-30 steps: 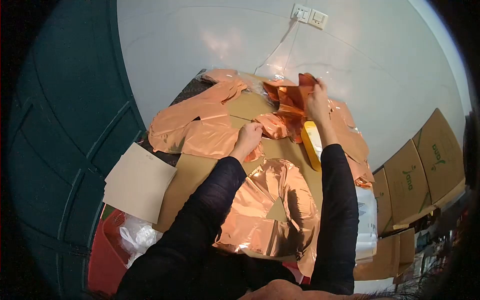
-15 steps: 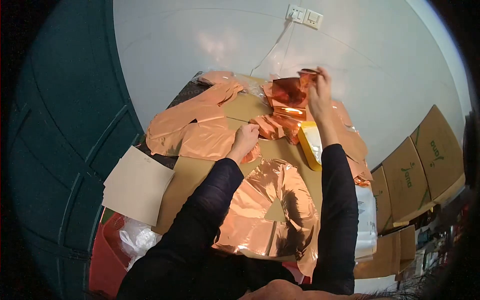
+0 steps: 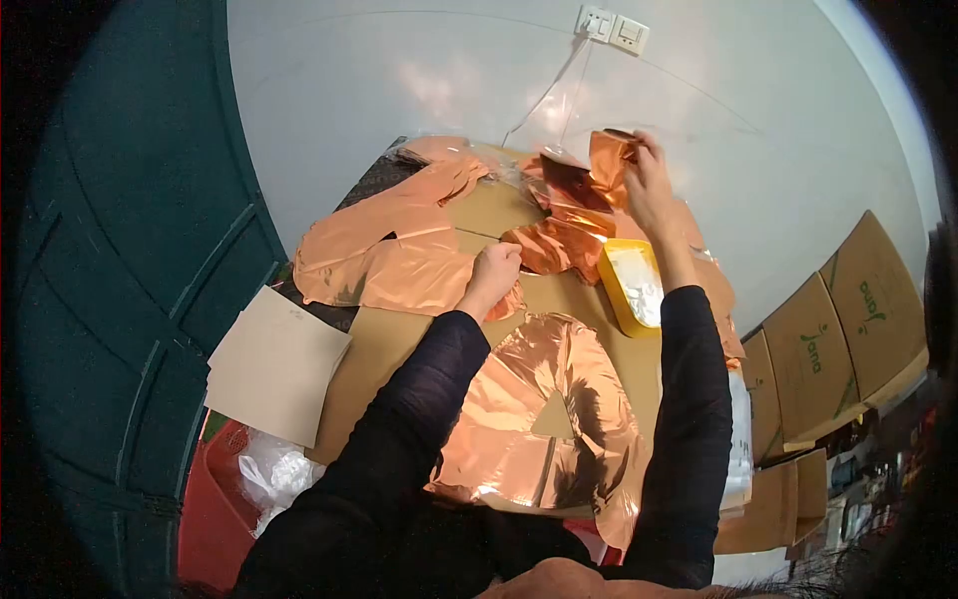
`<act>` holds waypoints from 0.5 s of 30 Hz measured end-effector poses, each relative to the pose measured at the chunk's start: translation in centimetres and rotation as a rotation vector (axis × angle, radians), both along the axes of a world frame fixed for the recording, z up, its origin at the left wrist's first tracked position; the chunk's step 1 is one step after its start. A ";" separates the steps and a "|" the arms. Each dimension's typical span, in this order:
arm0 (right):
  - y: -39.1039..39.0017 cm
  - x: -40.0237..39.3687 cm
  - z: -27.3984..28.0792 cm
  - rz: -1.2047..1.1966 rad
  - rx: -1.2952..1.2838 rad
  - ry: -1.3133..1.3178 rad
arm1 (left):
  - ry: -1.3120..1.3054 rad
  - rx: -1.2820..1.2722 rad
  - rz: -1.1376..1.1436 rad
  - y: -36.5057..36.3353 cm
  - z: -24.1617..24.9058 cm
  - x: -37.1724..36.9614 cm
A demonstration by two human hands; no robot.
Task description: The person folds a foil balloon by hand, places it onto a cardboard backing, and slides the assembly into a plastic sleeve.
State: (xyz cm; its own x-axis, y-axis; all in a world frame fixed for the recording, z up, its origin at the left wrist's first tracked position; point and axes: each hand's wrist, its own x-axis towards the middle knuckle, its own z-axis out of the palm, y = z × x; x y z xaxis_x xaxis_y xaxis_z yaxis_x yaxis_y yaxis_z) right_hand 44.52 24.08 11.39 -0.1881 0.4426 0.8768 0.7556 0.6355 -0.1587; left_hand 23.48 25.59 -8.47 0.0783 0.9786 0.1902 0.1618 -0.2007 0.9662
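Note:
My right hand (image 3: 651, 190) is raised at the back of the table, fingers closed on the upper end of a shiny copper-coloured foil balloon (image 3: 569, 245). The lifted part is bent, and the rest trails down toward my left hand. My left hand (image 3: 494, 275) is closed in a pinch at that balloon's lower left end, on the cardboard. Nearest my body lies another flat foil balloon (image 3: 504, 444) with a triangular hole. A stack of flat copper balloons (image 3: 419, 275) spreads left of my left hand.
A yellow tub (image 3: 626, 309) with white contents stands by my right forearm. Beige sheets (image 3: 274, 359) lie at the left edge, above a red bin (image 3: 215, 509) holding clear plastic. More copper balloons (image 3: 711, 285) lie at right. Cardboard boxes (image 3: 823, 344) stand beyond. A cable runs to a wall socket (image 3: 593, 24).
My right hand has shifted slightly right, and the foil it holds has swung and opened out. The yellow tub shows more beside my forearm. My left hand has stayed nearly in place.

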 end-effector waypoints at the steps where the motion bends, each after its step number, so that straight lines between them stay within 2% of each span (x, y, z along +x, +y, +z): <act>1: 0.0 0.6 0.0 -0.026 0.066 0.051 | 0.010 -0.019 -0.021 0.1 0.1 0.1; 3: -0.5 1.1 0.8 -0.066 0.203 0.146 | -0.021 0.057 0.007 0.1 0.2 0.4; 4: -0.5 1.1 0.8 -0.005 0.179 0.200 | -0.036 0.089 0.027 0.0 0.0 0.4; 7: -1.2 0.6 0.1 -0.038 -0.050 0.003 | -0.048 0.078 0.017 -0.1 -0.1 0.3; 8: -1.5 0.6 0.6 -0.038 0.122 0.080 | -0.031 0.079 0.006 -0.1 0.1 0.4; 11: -4.3 -1.1 3.2 0.043 0.208 0.041 | -0.002 0.079 0.002 0.0 0.0 0.0; 12: -2.3 1.1 1.1 -0.026 -0.021 -0.060 | 0.001 0.080 0.004 -0.1 0.1 0.0; 13: -2.4 0.5 0.8 -0.006 -0.008 -0.132 | 0.003 0.084 0.003 -0.2 0.3 0.1; 15: -2.1 0.7 1.1 -0.039 0.225 -0.075 | -0.022 0.057 -0.005 -0.6 0.8 0.1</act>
